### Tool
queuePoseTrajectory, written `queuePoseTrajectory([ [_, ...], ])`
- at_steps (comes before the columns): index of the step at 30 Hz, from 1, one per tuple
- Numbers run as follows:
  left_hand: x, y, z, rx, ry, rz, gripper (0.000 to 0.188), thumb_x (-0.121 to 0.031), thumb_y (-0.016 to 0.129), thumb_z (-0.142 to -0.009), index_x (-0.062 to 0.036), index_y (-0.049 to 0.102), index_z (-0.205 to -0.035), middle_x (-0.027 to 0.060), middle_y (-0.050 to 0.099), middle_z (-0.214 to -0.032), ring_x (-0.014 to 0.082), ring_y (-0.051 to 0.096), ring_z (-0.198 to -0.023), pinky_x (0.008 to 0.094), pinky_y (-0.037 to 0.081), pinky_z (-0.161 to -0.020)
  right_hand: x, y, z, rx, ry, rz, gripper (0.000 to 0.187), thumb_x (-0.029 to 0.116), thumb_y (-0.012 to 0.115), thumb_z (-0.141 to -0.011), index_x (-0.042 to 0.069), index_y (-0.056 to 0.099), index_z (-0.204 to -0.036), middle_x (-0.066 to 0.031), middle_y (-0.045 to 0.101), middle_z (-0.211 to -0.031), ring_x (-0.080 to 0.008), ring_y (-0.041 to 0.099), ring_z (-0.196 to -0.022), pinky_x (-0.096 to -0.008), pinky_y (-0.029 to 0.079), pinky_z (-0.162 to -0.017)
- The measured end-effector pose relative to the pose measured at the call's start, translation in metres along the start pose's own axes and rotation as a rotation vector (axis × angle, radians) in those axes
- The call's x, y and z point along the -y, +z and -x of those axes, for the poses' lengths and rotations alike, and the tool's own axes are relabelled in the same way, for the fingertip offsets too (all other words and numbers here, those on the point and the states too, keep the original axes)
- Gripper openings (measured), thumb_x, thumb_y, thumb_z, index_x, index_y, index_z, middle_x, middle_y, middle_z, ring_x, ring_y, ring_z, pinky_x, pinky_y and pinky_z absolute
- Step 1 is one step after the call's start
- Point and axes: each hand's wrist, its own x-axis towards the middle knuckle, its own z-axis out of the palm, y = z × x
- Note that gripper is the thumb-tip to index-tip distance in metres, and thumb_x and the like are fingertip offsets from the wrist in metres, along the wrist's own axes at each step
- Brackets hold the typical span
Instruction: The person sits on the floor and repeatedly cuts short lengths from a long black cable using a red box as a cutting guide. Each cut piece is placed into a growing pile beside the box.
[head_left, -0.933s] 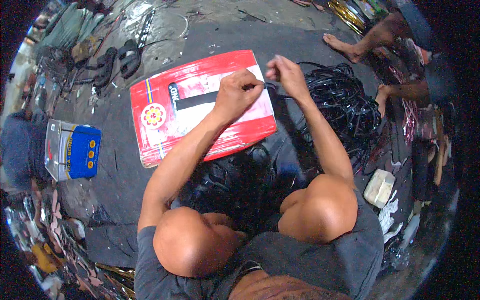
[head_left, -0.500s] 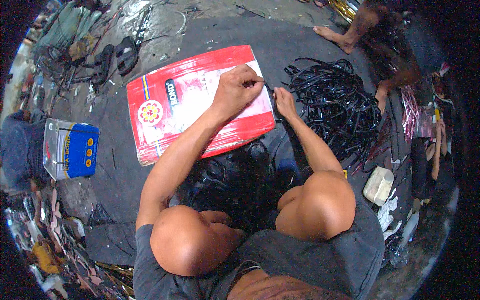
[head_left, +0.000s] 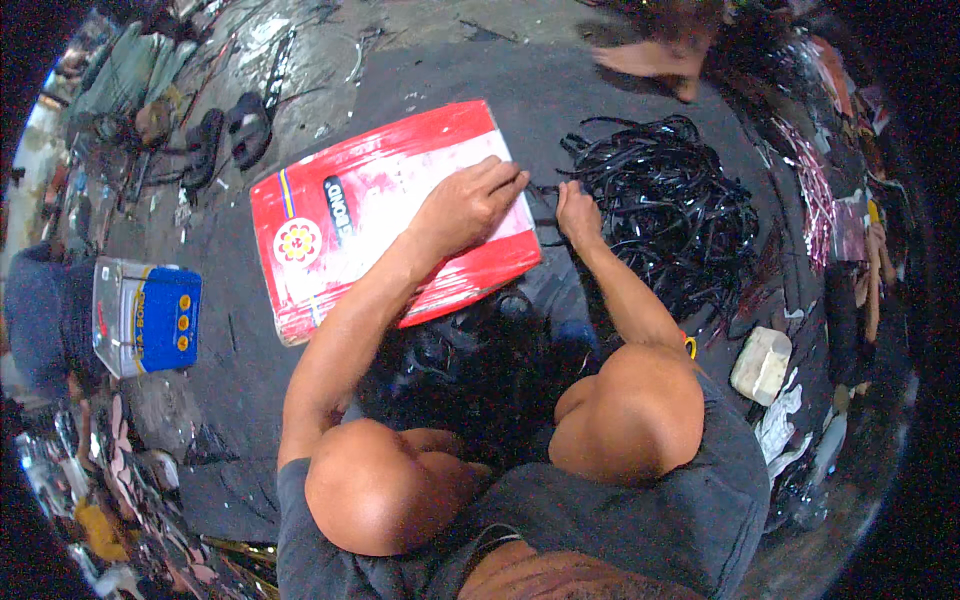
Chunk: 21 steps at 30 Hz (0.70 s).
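In front of me a flat red and white carton (head_left: 370,190) lies tilted on the dark ground mat, wrapped in something glossy. My left hand (head_left: 472,205) rests over its right end, fingers closed on a thin black strip (head_left: 543,188). Just off the carton's right edge, my right hand (head_left: 580,214) is closed too, pinching the same strip, which spans the short gap between both hands. Close beyond the right hand lies a tangled heap of shiny black strips (head_left: 670,215). What the fingertips press on is partly hidden.
A blue and white tin (head_left: 172,318) stands at left beside a person in dark clothes (head_left: 45,315). Dark sandals (head_left: 248,130) lie far left. Another person's blurred foot (head_left: 650,62) is at the far right. A whitish block (head_left: 761,366) and pink strips (head_left: 815,195) lie right.
My right hand has moved slightly right and nearer, and my left hand slightly nearer. The other person's legs at far right have shifted away from the heap.
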Motion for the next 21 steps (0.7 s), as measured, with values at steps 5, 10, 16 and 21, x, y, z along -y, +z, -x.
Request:
queuePoseTrajectory([
  [5, -0.031, -0.006, -0.001, 0.055, -0.027, -0.057, 0.036, -0.008, 0.063, -0.079, 0.0057, 0.064, -0.112, 0.0118, 0.061, -0.098, 0.0248, 0.063, -0.091, 0.0352, 0.054, -0.075, -0.026, -0.015, 0.013, 0.072, 0.148, -0.054, 0.033, 0.035, 0.05, -0.1, 0.004, 0.058, -0.1, -0.0287, 0.066, -0.076, -0.0473, 0.067, -0.08, -0.0572, 0.052, -0.07],
  [10, -0.13, 0.009, 0.06, 0.139, 0.047, 0.278, 0.038, -0.014, 0.073, -0.08, -0.0002, 0.066, -0.114, 0.0124, 0.064, -0.109, 0.0245, 0.065, -0.094, 0.0328, 0.056, -0.075, -0.024, -0.078, 0.005, -0.076, 0.162, -0.483, 0.038, 0.037, 0.065, -0.09, 0.001, 0.068, -0.081, -0.0223, 0.069, -0.08, -0.0419, 0.068, -0.078, -0.0474, 0.054, -0.072],
  [16, -0.164, 0.069, 0.174, 0.636, -0.426, 0.282, 0.038, -0.02, 0.072, -0.084, -0.0045, 0.066, -0.118, 0.0139, 0.066, -0.113, 0.0321, 0.064, -0.102, 0.0402, 0.052, -0.087, -0.021, -0.259, -0.016, -1.266, 0.094, -0.336, 0.016, 0.02, 0.064, -0.094, 0.005, 0.062, -0.096, -0.0101, 0.065, -0.088, -0.0283, 0.065, -0.081, -0.0394, 0.052, -0.072],
  [21, -0.164, 0.025, 0.137, 0.368, -0.655, 0.849, 0.013, -0.01, 0.068, -0.088, 0.0009, 0.072, -0.092, 0.0146, 0.071, -0.088, 0.026, 0.068, -0.068, 0.0343, 0.054, -0.065, 0.093, -0.253, 0.03, -0.118, -0.252, -0.98, 0.016, 0.021, 0.066, -0.092, 0.005, 0.065, -0.096, -0.0075, 0.067, -0.088, -0.016, 0.065, -0.081, -0.0328, 0.053, -0.074],
])
